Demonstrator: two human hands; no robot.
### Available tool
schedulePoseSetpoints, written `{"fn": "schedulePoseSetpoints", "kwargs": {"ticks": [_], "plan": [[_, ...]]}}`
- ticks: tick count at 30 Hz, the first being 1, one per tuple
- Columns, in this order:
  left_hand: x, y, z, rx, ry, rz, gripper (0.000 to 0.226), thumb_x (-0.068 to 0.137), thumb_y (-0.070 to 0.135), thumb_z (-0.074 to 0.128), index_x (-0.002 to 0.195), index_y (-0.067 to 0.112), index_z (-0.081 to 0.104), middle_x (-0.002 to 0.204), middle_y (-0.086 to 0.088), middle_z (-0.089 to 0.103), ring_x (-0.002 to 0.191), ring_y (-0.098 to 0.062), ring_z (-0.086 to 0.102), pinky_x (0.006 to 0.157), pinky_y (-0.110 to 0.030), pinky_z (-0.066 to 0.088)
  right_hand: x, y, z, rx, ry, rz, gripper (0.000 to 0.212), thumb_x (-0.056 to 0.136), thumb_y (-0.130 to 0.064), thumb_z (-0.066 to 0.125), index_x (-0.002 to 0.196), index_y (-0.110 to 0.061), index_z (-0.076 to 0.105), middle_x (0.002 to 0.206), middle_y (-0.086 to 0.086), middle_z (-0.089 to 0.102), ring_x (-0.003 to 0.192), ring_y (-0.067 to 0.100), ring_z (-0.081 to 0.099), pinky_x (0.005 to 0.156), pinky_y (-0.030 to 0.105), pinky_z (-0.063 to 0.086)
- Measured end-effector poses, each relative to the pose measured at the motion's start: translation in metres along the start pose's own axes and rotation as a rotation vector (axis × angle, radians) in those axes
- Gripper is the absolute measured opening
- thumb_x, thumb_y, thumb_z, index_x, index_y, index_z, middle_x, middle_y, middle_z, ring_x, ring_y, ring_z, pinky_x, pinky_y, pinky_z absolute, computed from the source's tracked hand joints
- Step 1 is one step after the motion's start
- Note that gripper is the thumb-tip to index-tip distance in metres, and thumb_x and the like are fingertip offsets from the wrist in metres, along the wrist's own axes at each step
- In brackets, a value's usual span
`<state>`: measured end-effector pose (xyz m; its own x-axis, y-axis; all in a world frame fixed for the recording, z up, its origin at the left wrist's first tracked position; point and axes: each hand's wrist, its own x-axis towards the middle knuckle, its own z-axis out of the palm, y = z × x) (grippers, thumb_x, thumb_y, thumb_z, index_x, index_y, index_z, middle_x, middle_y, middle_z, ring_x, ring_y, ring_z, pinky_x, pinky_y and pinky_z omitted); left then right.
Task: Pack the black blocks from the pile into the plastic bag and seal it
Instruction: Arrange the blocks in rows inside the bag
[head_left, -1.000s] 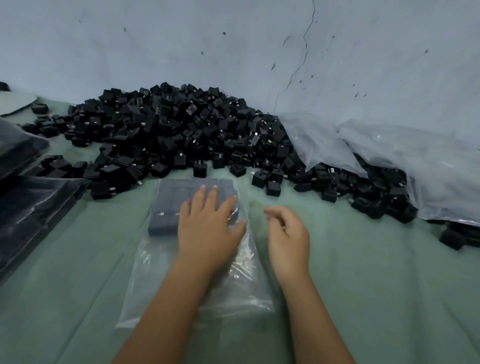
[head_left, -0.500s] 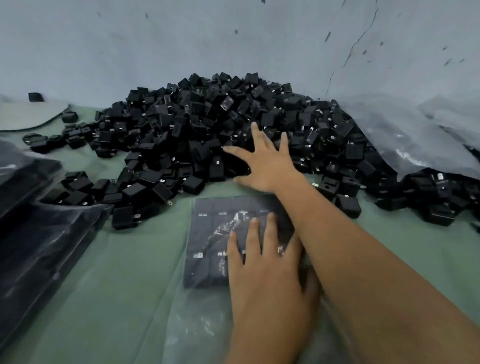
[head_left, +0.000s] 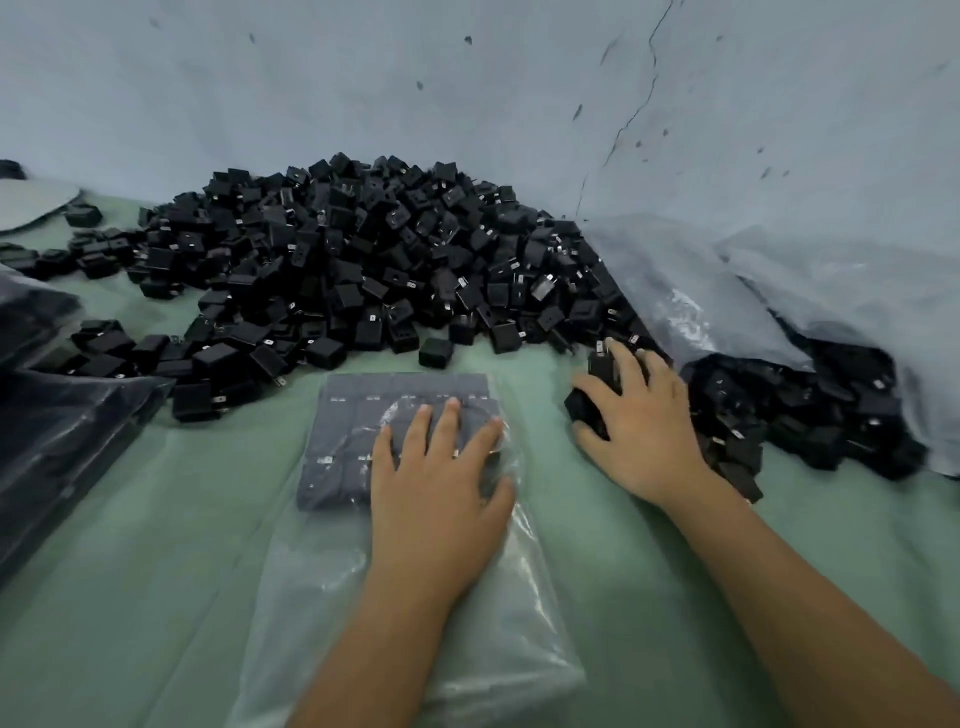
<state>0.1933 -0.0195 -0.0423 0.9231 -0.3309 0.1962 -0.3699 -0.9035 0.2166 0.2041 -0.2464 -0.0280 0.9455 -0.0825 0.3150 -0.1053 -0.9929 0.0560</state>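
A big pile of black blocks lies against the wall at the back. In front of it a clear plastic bag lies flat on the green sheet, with a neat layer of black blocks inside its far end. My left hand rests flat on the bag, fingers straight, pressing on the packed blocks. My right hand is at the pile's right edge, fingers curled over a few loose black blocks.
Filled dark bags are stacked at the left edge. A large crumpled plastic sheet covers more blocks at the right. The wall stands close behind the pile. Green sheet shows around the bag.
My right hand left the middle of the pile, swung right and now grips blocks at the pile's right edge. My left hand stays pressed on the bag.
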Motion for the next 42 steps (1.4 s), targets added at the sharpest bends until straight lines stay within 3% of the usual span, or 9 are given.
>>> {"fn": "schedulePoseSetpoints", "kwargs": {"ticks": [2,5,9,14,20,25,29,33,42], "plan": [[-0.003,0.001,-0.004,-0.004,0.008,0.025,0.056,0.093,0.058,0.029,0.148,0.048,0.024,0.164,0.004,0.014,0.151,-0.020,0.008,0.120,-0.049,-0.001,-0.020,0.001,-0.015,0.132,-0.102,-0.008,0.047,0.088,-0.045,0.058,0.132,-0.036,0.046,0.159,0.005,0.012,0.141,0.037,0.012,0.114,0.049,0.017],[-0.017,0.002,-0.020,-0.285,0.110,0.105,0.037,0.095,0.033,0.053,0.131,0.032,0.060,0.157,-0.004,0.034,0.149,-0.023,0.018,0.119,-0.044,0.009,-0.049,0.002,-0.040,0.139,-0.182,0.005,0.043,0.086,-0.042,0.064,0.126,-0.033,0.048,0.148,0.015,0.034,0.139,0.034,0.025,0.116,0.045,0.020],[-0.053,-0.004,-0.030,-0.466,0.242,0.200,0.018,0.084,0.012,0.061,0.093,0.013,0.077,0.112,-0.005,0.069,0.108,-0.031,0.060,0.095,-0.048,0.046,-0.094,-0.019,-0.059,0.326,-0.019,0.137,0.039,0.078,-0.027,0.077,0.113,-0.027,0.060,0.144,0.017,0.044,0.135,0.032,0.038,0.110,0.045,0.029],[-0.080,0.002,-0.028,-0.426,0.085,0.151,0.020,0.087,0.016,0.063,0.102,0.019,0.075,0.114,0.005,0.067,0.112,-0.020,0.054,0.097,-0.030,0.039,-0.129,-0.084,-0.058,1.038,0.318,0.481,0.039,0.074,-0.012,0.081,0.103,-0.032,0.063,0.104,-0.012,0.063,0.093,0.007,0.059,0.086,0.024,0.048],[-0.100,0.002,-0.034,-0.443,0.034,0.176,0.037,0.091,0.036,0.060,0.123,0.019,0.068,0.141,-0.002,0.056,0.137,-0.016,0.042,0.113,-0.029,0.027,-0.142,-0.102,-0.049,1.479,0.424,0.674,0.039,0.076,0.007,0.074,0.098,-0.022,0.060,0.099,0.000,0.071,0.083,0.005,0.068,0.074,0.015,0.051],[-0.110,-0.025,-0.046,-0.315,-0.134,0.344,0.072,0.072,0.075,0.048,0.130,0.034,0.061,0.142,0.010,0.053,0.135,-0.008,0.042,0.114,-0.038,0.030,-0.159,-0.103,-0.054,1.346,0.355,0.603,0.033,0.077,-0.006,0.077,0.101,-0.024,0.064,0.104,-0.007,0.068,0.096,0.003,0.063,0.082,0.016,0.048],[-0.109,-0.028,-0.041,-0.415,-0.114,0.324,0.050,0.078,0.051,0.073,0.124,0.031,0.067,0.141,0.008,0.055,0.135,-0.009,0.043,0.115,-0.037,0.029,-0.171,-0.120,-0.064,1.186,0.401,0.462,0.030,0.075,-0.020,0.077,0.097,-0.030,0.059,0.107,-0.012,0.057,0.103,-0.001,0.052,0.088,0.015,0.038],[-0.109,-0.023,-0.043,-0.552,-0.018,0.259,0.021,0.083,0.023,0.069,0.102,0.018,0.077,0.119,0.005,0.070,0.112,-0.016,0.061,0.099,-0.036,0.044,-0.179,-0.137,-0.073,1.083,0.316,0.085,0.025,0.068,-0.023,0.064,0.090,-0.019,0.054,0.113,-0.007,0.052,0.116,0.012,0.048,0.097,0.023,0.035],[-0.114,-0.030,-0.055,-0.371,0.034,0.059,0.014,0.083,0.027,0.068,0.095,0.028,0.075,0.091,0.008,0.063,0.090,-0.016,0.055,0.072,-0.033,0.043,-0.181,-0.142,-0.072,0.867,0.220,-0.024,0.030,0.063,-0.038,0.055,0.086,-0.018,0.053,0.124,-0.008,0.046,0.120,0.006,0.038,0.102,0.024,0.023]]}}
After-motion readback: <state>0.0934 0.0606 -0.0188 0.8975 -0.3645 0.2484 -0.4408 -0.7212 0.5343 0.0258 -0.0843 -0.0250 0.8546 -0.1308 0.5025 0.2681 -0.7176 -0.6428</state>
